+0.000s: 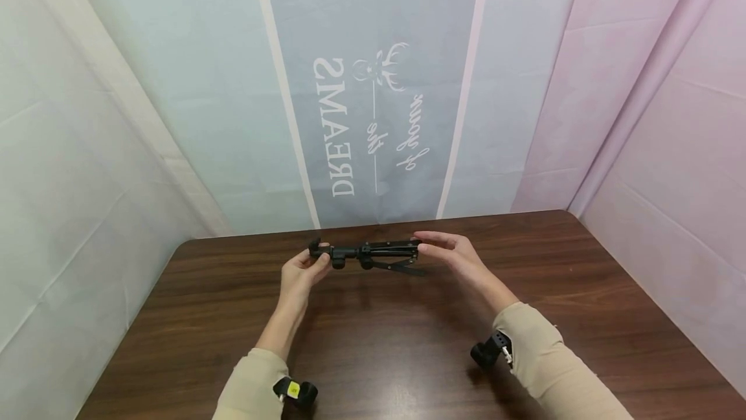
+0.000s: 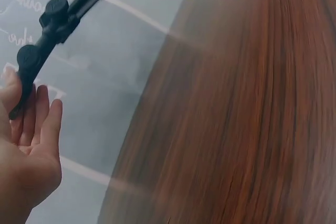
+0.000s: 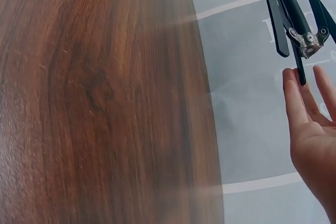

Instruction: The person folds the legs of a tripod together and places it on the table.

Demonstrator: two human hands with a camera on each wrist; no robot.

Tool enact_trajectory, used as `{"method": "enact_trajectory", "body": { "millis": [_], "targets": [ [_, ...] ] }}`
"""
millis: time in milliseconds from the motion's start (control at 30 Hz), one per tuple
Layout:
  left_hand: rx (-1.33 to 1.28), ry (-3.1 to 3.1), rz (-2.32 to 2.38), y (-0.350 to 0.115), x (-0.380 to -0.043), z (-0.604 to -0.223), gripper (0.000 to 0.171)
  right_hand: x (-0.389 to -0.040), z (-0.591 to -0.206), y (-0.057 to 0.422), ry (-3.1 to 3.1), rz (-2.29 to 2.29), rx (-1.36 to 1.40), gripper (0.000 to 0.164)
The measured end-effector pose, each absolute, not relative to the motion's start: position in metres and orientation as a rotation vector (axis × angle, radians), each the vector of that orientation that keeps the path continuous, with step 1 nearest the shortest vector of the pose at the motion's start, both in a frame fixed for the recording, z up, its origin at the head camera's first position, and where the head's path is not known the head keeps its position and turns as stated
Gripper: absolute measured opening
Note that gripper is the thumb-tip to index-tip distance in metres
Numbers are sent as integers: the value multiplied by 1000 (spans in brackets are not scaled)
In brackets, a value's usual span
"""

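A small black tripod (image 1: 387,250) is held level above the table between both hands. My left hand (image 1: 300,277) pinches its head end between thumb and fingers; the left wrist view shows two round knobs (image 2: 29,56) along its body. At the other end, my right hand (image 1: 463,261) holds the tip of one leg at its fingertips. In the right wrist view that leg (image 3: 298,66) reaches down to the fingers, below a metal leg joint (image 3: 308,43). Another leg (image 1: 402,269) angles away from the rest toward the near side.
The brown wood-grain table (image 1: 384,349) lies beneath the hands. Behind its far edge hangs a pale blue curtain (image 1: 373,6) with mirrored lettering, and light fabric walls (image 1: 688,167) flank both sides. Black cameras (image 1: 300,394) are strapped to both wrists.
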State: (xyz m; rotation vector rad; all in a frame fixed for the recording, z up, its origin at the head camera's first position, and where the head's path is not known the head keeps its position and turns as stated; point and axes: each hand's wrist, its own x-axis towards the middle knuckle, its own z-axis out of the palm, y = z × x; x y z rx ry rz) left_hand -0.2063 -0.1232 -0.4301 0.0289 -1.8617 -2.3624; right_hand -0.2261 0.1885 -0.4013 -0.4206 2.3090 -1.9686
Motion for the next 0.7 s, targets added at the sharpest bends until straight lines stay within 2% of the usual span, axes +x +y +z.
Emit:
{"method": "enact_trajectory", "body": {
  "millis": [167, 333, 467, 700],
  "targets": [
    [-1, -2209, -2040, -132, -206, -425, 35, -226, -397, 189, 2370, -1896, -415, 42],
    [-50, -2322, -1838, -137, -205, -421, 22, -226, -393, 188, 2378, -1861, -442, 44],
    [-23, -2236, -1899, -137, -204, -420, 17, -224, -391, 185, 2382, -1839, -461, 44],
    [86, -2134, -2044, -135, -202, -420, 23, -223, -392, 180, 2430, -1807, -451, 42]
  ]
}}
